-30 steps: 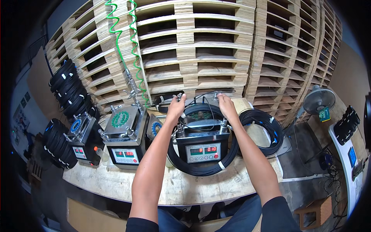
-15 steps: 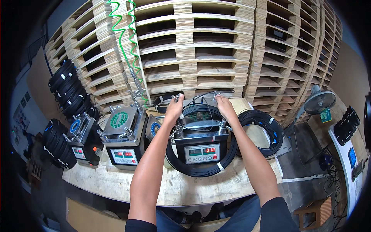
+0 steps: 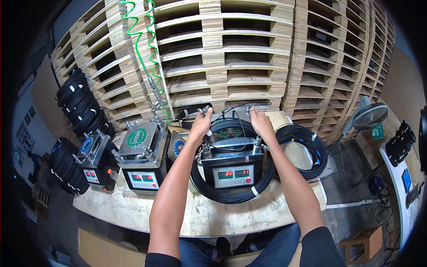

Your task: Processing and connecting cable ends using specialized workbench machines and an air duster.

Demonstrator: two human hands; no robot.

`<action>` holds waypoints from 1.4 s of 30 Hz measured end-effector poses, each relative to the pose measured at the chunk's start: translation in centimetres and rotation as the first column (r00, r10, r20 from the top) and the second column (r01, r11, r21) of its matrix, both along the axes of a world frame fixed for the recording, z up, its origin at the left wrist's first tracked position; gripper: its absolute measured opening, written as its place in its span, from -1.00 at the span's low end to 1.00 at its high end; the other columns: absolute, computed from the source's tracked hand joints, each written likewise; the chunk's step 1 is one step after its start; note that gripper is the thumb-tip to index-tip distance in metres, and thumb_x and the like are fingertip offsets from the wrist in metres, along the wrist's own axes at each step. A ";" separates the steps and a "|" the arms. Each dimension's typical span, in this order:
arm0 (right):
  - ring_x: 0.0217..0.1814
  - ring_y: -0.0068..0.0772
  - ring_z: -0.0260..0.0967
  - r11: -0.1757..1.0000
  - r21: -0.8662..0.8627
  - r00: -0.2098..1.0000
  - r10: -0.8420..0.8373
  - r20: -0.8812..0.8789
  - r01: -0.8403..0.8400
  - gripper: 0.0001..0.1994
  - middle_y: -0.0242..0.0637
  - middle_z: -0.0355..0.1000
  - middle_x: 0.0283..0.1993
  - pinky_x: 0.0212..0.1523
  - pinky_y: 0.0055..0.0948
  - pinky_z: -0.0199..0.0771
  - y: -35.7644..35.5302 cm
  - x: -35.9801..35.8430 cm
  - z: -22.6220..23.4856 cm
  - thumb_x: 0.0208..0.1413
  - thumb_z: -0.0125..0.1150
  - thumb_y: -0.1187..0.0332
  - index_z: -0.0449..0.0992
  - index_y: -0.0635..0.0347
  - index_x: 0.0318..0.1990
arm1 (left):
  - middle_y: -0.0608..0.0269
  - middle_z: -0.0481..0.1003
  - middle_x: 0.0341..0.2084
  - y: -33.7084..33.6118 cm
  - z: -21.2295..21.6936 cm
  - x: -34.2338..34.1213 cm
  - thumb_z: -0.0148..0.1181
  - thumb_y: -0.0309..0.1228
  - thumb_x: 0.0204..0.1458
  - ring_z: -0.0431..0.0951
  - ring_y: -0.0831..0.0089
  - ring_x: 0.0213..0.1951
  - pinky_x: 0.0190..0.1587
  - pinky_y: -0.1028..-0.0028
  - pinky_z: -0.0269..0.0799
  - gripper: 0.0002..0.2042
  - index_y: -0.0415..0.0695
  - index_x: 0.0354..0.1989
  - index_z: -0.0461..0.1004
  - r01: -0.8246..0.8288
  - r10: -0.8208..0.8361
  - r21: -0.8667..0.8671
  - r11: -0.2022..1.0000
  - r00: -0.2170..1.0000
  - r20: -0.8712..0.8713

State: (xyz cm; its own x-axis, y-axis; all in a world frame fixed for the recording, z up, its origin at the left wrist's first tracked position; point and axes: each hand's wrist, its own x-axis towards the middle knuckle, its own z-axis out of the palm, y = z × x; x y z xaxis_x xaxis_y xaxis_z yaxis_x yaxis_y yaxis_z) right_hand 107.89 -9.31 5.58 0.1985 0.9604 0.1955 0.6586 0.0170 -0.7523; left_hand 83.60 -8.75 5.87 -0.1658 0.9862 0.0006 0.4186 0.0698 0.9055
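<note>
In front of me stands a box-shaped machine with a red digital display and metal corner clamps. A coil of black cable hangs around it, with white ties on the loops. My left hand is closed around a metal clamp knob at the machine's back left corner. At the back right corner, my right hand pinches another clamp knob. Two front clamps stand upright. A thin cable end loops over the machine's top between my hands, and green parts show dimly there.
Two similar machines stand on the wooden table to the left, beside stacked black cable coils. Another coil lies on the right. Wooden pallets rise behind, a green spiral hose hangs down, and a fan stands right.
Both hands stay at the back clamp knobs. The front machine's display has changed, its left field now lit with red digits. The view has shifted very slightly.
</note>
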 end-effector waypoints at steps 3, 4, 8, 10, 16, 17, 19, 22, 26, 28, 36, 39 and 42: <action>0.17 0.28 0.39 0.996 0.048 0.997 0.072 -0.018 -0.071 -0.46 0.24 0.49 0.01 0.20 0.01 0.35 1.3 0.9 -1.0 0.33 -0.25 -0.03 0.54 0.22 0.03 | -0.26 0.31 0.28 0.1 0.0 0.5 -0.04 0.22 0.19 0.29 -0.05 0.34 0.34 0.23 0.17 -0.17 -0.28 0.39 0.16 0.000 0.000 0.003 1.000 1.000 0.005; 0.16 0.27 0.40 0.989 0.079 0.989 0.127 -0.077 -0.121 -0.47 0.24 0.49 0.00 0.19 -0.03 0.36 1.4 0.9 -1.2 0.34 -0.23 -0.01 0.53 0.25 0.02 | -0.26 0.32 0.27 0.1 0.0 0.4 -0.04 0.21 0.20 0.29 -0.05 0.34 0.34 0.23 0.18 -0.18 -0.28 0.39 0.17 -0.009 0.009 0.001 1.000 1.000 -0.002; 0.02 0.05 0.49 0.971 0.160 0.968 0.202 -0.148 -0.178 -0.53 0.12 0.55 -0.11 0.08 -0.26 0.37 1.8 1.0 -1.6 0.34 -0.09 0.05 0.53 0.32 0.01 | -0.28 0.34 0.25 0.4 -0.6 0.2 -0.02 0.16 0.21 0.30 -0.05 0.33 0.33 0.23 0.18 -0.23 -0.28 0.36 0.22 -0.007 0.008 0.027 1.000 1.000 -0.025; 0.03 0.07 0.49 0.971 0.173 0.970 0.193 -0.151 -0.167 -0.53 0.12 0.55 -0.10 0.09 -0.25 0.37 1.4 0.7 -1.5 0.34 -0.10 0.06 0.53 0.33 0.01 | -0.29 0.36 0.22 0.7 -0.8 0.0 0.02 0.10 0.22 0.32 -0.06 0.32 0.32 0.24 0.20 -0.27 -0.31 0.33 0.26 -0.023 0.027 0.077 0.997 0.998 -0.056; 0.13 0.28 0.40 0.976 0.141 0.978 0.179 -0.107 -0.164 -0.48 0.23 0.49 -0.02 0.16 -0.06 0.36 0.2 0.5 -0.2 0.36 -0.23 0.02 0.53 0.30 -0.01 | -0.30 0.40 0.18 1.0 -1.1 -0.1 0.05 0.05 0.24 0.36 -0.08 0.28 0.29 0.24 0.25 -0.31 -0.36 0.28 0.30 -0.035 0.041 0.075 0.997 0.996 -0.076; 0.14 0.30 0.38 0.985 0.099 0.984 0.154 -0.095 -0.144 -0.48 0.23 0.49 -0.01 0.17 -0.05 0.36 0.1 0.6 -0.1 0.36 -0.24 0.01 0.53 0.28 -0.01 | -0.30 0.41 0.17 0.9 -1.0 -0.1 0.05 0.05 0.24 0.37 -0.09 0.27 0.29 0.24 0.25 -0.32 -0.36 0.28 0.30 -0.012 0.017 0.073 0.997 0.998 -0.060; 0.15 0.31 0.37 0.989 0.105 0.993 0.112 -0.047 -0.107 -0.48 0.23 0.49 -0.01 0.18 -0.03 0.35 0.4 0.6 -0.3 0.36 -0.24 0.01 0.53 0.26 -0.01 | -0.27 0.39 0.20 0.9 -0.4 -0.3 0.03 0.07 0.25 0.36 -0.02 0.28 0.29 0.25 0.23 -0.29 -0.38 0.30 0.26 0.053 -0.050 0.045 0.998 0.996 -0.068; 0.17 0.32 0.35 0.988 0.126 0.996 0.093 -0.018 -0.090 -0.48 0.24 0.48 0.00 0.21 -0.02 0.33 0.9 0.6 -0.8 0.36 -0.26 0.02 0.54 0.26 0.00 | -0.27 0.30 0.27 0.7 -0.1 -0.2 -0.02 0.16 0.25 0.28 0.02 0.34 0.34 0.26 0.16 -0.20 -0.39 0.36 0.17 0.102 -0.098 0.033 0.994 0.989 -0.107; 0.18 0.19 0.40 0.966 0.195 0.984 0.179 -0.019 -0.172 -0.54 0.18 0.49 0.04 0.18 -0.16 0.35 2.2 1.1 -1.8 0.36 -0.22 0.10 0.52 0.27 0.05 | -0.33 0.21 0.33 0.2 0.0 0.4 -0.06 0.28 0.16 0.17 -0.12 0.39 0.40 0.20 0.08 -0.06 -0.32 0.45 0.00 0.022 -0.020 0.020 1.000 0.996 -0.090; 0.19 0.17 0.40 0.953 0.202 0.970 0.239 -0.051 -0.224 -0.57 0.17 0.48 0.07 0.20 -0.17 0.34 3.2 1.6 -2.5 0.36 -0.18 0.14 0.50 0.27 0.08 | -0.32 0.22 0.33 -0.3 0.3 0.9 -0.06 0.28 0.15 0.18 -0.10 0.39 0.39 0.18 0.09 -0.06 -0.32 0.45 0.01 -0.014 0.015 0.029 0.999 1.000 -0.023; 0.21 0.17 0.39 0.982 0.101 0.987 0.154 0.056 -0.159 -0.58 0.16 0.48 0.09 0.21 -0.10 0.37 3.4 1.0 -2.4 0.33 -0.17 0.15 0.47 0.15 0.15 | -0.35 0.29 0.27 0.4 -0.1 0.5 0.03 0.18 0.18 0.26 -0.07 0.36 0.35 0.25 0.16 -0.10 -0.32 0.46 -0.03 0.027 -0.019 0.094 0.995 0.996 -0.083; 0.19 0.21 0.40 0.988 0.072 0.990 0.135 0.047 -0.138 -0.56 0.13 0.49 0.08 0.20 -0.07 0.38 2.4 0.1 -1.5 0.34 -0.18 0.07 0.48 0.15 0.11 | -0.35 0.16 0.35 0.9 0.3 -0.2 0.07 0.15 0.18 0.19 -0.07 0.39 0.37 0.26 0.14 -0.07 -0.33 0.47 -0.12 0.090 -0.082 0.053 0.995 0.987 -0.137; 0.17 0.23 0.40 0.995 0.042 0.994 0.092 0.059 -0.094 -0.55 0.16 0.48 0.06 0.18 -0.06 0.38 2.0 0.1 -1.0 0.35 -0.18 0.05 0.48 0.20 0.07 | -0.34 0.06 0.40 0.8 0.2 0.1 0.07 0.23 0.13 0.14 -0.08 0.42 0.39 0.26 0.11 0.00 -0.31 0.48 -0.15 0.127 -0.118 0.050 0.991 0.980 -0.161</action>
